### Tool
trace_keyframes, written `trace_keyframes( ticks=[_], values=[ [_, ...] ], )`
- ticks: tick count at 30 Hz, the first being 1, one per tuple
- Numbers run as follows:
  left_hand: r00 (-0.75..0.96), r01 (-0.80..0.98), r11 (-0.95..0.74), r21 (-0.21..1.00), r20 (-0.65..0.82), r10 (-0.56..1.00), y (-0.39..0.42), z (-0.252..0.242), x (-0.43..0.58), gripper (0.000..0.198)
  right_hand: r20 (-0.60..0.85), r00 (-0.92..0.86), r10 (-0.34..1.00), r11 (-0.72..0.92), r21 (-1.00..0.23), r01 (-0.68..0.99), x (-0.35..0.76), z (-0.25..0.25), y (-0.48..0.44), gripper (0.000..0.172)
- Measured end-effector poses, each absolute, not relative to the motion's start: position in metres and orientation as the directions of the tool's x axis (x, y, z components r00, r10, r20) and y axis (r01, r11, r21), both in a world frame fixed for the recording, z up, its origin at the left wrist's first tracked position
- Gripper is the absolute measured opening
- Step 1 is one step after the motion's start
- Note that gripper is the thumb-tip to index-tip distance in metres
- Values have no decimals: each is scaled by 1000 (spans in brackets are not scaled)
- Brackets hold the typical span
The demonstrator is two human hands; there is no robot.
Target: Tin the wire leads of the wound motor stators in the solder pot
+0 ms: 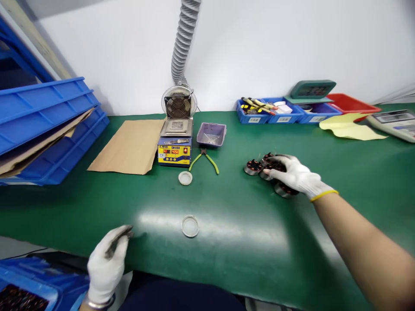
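Note:
My right hand (290,172), in a white glove with a yellow cuff edge, curls its thumb and fingers round a motor stator (272,163) with dark and copper windings. Other stators stand close about it: one to the left (253,167), and one partly under the palm (284,190). My left hand (108,259), gloved too, hovers by the table's front edge with its fingertips pressed together. Those fingertips look dark, and whether anything small is between them I cannot make out. Two shallow round dishes, a nearer one (189,226) and a farther one (185,178), lie between my hands.
A solder pot (175,151) with lit display stands under a ducted hose (184,43). Beside it are green-handled cutters (204,160), a purple tray (211,134) and brown cardboard (128,147). Blue bins (282,113) line the back; stacked blue crates (48,129) rise at left.

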State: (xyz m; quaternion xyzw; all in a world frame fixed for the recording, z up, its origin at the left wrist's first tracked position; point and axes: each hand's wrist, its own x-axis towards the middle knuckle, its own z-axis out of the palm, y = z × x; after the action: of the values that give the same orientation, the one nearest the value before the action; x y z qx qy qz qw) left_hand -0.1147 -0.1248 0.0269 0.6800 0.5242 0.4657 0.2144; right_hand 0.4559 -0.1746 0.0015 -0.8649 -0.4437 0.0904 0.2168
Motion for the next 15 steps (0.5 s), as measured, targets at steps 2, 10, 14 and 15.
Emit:
trace_keyframes(
  ticks=[2, 10, 14, 15],
  values=[
    [103, 497, -409, 766, 415, 904, -119, 29, -105, 18, 19, 542, 840, -453, -524, 721, 430, 2, -165, 68],
    [285, 314, -513, 799, 436, 854, -84, 52, -74, 16, 174, 403, 899, -179, -692, 700, 347, 18, -214, 74],
    [358, 274, -523, 807, 419, 834, -64, 56, -63, 17, 343, 155, 926, -95, -185, 978, 304, 10, -236, 50],
    [384, 263, -518, 814, 404, 830, -60, 57, -58, 18, 358, 103, 928, -79, -81, 994, 296, 8, -237, 43]
  ],
)
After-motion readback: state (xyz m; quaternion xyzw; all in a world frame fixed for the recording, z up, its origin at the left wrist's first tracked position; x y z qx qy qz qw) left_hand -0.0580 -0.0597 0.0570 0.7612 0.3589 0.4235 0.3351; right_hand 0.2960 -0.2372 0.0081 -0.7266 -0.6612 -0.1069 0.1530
